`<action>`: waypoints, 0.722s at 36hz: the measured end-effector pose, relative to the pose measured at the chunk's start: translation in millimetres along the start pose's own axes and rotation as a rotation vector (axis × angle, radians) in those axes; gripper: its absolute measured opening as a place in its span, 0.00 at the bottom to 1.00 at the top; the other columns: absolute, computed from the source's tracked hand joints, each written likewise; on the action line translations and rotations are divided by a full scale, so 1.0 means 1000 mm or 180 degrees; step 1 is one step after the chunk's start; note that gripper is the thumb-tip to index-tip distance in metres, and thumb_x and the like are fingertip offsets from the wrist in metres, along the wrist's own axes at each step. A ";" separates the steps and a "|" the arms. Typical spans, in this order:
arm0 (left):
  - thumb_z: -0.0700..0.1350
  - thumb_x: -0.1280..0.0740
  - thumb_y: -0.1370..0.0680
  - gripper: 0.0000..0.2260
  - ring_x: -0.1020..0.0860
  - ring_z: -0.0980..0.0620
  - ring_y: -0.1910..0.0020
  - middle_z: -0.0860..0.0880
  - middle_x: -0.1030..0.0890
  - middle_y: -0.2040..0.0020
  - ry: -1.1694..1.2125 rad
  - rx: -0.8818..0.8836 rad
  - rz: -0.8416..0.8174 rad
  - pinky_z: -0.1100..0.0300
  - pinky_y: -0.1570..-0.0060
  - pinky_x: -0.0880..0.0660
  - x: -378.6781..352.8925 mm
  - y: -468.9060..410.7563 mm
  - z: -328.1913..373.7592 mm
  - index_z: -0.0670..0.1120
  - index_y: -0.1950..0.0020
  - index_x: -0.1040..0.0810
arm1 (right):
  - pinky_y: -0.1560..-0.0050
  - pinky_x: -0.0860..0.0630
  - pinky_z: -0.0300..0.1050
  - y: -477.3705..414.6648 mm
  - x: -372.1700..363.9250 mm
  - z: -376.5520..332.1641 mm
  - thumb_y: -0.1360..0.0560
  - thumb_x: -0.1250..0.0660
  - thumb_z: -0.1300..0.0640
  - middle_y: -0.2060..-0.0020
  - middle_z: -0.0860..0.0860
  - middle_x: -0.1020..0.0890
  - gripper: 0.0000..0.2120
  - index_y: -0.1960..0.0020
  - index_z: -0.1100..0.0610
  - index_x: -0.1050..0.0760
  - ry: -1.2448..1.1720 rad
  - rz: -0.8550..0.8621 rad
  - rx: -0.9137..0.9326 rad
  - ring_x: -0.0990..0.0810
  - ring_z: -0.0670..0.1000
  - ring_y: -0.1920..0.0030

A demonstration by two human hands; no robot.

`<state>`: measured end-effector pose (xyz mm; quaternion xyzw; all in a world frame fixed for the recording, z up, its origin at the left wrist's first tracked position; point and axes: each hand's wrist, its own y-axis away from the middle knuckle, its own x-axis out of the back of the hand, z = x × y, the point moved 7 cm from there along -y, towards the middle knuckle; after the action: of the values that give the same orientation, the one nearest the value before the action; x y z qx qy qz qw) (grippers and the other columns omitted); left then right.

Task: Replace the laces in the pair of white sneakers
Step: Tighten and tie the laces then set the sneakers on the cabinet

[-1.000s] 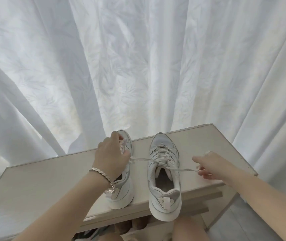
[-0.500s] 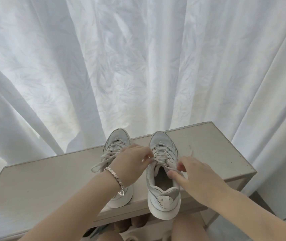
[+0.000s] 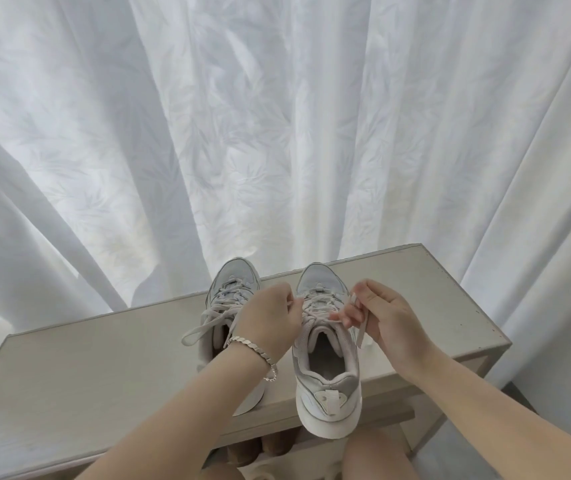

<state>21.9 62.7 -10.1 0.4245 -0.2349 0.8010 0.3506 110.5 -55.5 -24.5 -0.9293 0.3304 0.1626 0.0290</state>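
Two white sneakers stand side by side on a pale wooden shelf top [image 3: 104,368], toes pointing away from me. The right sneaker [image 3: 325,368] has its heel hanging over the front edge. My left hand [image 3: 272,320], with a silver bracelet on the wrist, pinches the lace [image 3: 315,303] at the left side of that sneaker's eyelets. My right hand [image 3: 381,317] pinches the other lace end [image 3: 360,332], which hangs down between its fingers. The left sneaker [image 3: 228,299] is laced, partly hidden behind my left forearm, with a loose lace loop [image 3: 201,329] trailing to its left.
A white patterned curtain [image 3: 277,133] hangs right behind the shelf. Below the shelf top, darker shoes [image 3: 260,448] sit on a lower level. My knee [image 3: 374,455] shows at the bottom, and grey floor lies to the lower right.
A second ago my hands held the lace stretched wide across the shoes. Both hands have come in over the right sneaker's eyelets, and the right hand has lifted its lace end.
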 end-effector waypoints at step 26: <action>0.45 0.31 0.25 0.05 0.30 0.55 0.52 0.56 0.28 0.60 0.0130 -0.0836 0.0496 0.62 0.54 0.34 0.039 -0.019 0.031 0.47 0.54 0.27 | 0.61 0.29 0.29 -0.022 -0.030 0.003 0.20 0.41 0.57 0.60 0.47 0.19 0.15 0.53 0.68 0.23 0.1948 -0.0958 -0.0536 0.24 0.35 0.68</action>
<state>37.5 67.9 40.5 0.3391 -0.3627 0.7967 0.3446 101.5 -19.2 -18.7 -0.9724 0.1685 -0.1030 -0.1244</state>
